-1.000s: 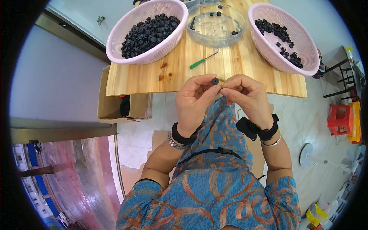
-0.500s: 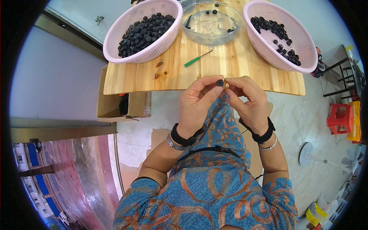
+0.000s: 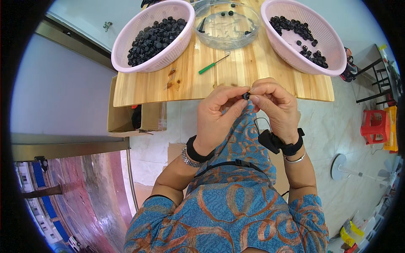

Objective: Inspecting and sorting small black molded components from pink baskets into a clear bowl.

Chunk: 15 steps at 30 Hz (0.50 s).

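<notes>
Over my lap, just off the table's near edge, a small round black plastic cap (image 3: 246, 96) sits between my two hands. Thumb and forefinger of my left hand (image 3: 217, 114) pinch it from the left. From the right, the fingertips of my right hand (image 3: 276, 103) close on the same cap, partly covering it. Its far side is hidden by fingers. A black strap with a dark clip and wire loop (image 3: 268, 140) hangs at my right wrist.
A pink basket (image 3: 117, 61) heaped with black caps stands at the table's left. The right pink basket (image 3: 337, 50) holds fewer small black parts. Between them is a clear round tray (image 3: 228, 43) with several pieces. A green-handled screwdriver (image 3: 206, 68) lies on the wooden table (image 3: 139, 90).
My right fingers have come onto the black cap, and the small gold-coloured bit seen at their tips no longer shows. The cap has turned. The clip at my right wrist has swung into view.
</notes>
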Motion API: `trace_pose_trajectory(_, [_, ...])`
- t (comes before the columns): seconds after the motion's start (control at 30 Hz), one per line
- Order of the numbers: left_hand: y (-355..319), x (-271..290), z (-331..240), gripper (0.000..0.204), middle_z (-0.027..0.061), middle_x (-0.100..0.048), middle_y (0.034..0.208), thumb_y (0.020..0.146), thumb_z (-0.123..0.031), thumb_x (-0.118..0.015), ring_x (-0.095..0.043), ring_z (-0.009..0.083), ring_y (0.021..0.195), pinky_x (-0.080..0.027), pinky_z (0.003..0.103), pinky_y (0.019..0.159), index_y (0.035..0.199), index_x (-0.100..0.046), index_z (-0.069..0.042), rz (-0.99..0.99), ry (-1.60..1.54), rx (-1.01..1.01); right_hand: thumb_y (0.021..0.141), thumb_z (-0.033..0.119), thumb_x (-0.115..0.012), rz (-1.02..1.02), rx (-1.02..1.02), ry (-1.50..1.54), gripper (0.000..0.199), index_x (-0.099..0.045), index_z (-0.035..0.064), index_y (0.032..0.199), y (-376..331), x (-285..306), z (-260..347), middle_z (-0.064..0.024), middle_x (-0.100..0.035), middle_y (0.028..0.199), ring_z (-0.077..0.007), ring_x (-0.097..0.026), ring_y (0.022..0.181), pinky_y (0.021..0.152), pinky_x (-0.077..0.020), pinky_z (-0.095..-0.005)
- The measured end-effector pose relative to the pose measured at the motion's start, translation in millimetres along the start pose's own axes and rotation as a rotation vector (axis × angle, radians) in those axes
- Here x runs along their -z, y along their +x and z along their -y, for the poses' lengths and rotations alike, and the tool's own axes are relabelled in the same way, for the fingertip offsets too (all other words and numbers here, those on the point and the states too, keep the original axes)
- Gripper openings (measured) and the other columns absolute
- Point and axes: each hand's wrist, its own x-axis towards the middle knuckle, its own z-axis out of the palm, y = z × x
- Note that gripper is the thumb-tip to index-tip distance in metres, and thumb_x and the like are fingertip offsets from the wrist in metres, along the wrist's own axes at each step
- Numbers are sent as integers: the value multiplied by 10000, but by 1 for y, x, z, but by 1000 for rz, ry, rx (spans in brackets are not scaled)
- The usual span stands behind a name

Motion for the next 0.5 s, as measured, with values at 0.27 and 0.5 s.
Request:
trace_pose_trajectory(0.27, [3, -2, -10, 238, 76, -589, 949, 787, 66, -586, -572, 118, 848, -468, 221, 732, 1020, -598, 18, 17, 325, -202, 767, -35, -615, 23, 358, -656, 118, -596, -8, 881, -3, -5, 19, -70, -562, 888, -122, -573, 730, 593, -465, -232])
trace_pose_trajectory(0.5, [2, -1, -4, 229, 67, -595, 946, 810, 41, -572, -576, 121, 833, -461, 224, 731, 1038, -588, 18, 66, 176, -77, 759, -22, -642, 71, 114, -487, 206, -603, 13, 958, -4, 6, 16, -43, -592, 862, -111, -582, 758, 606, -479, -250])
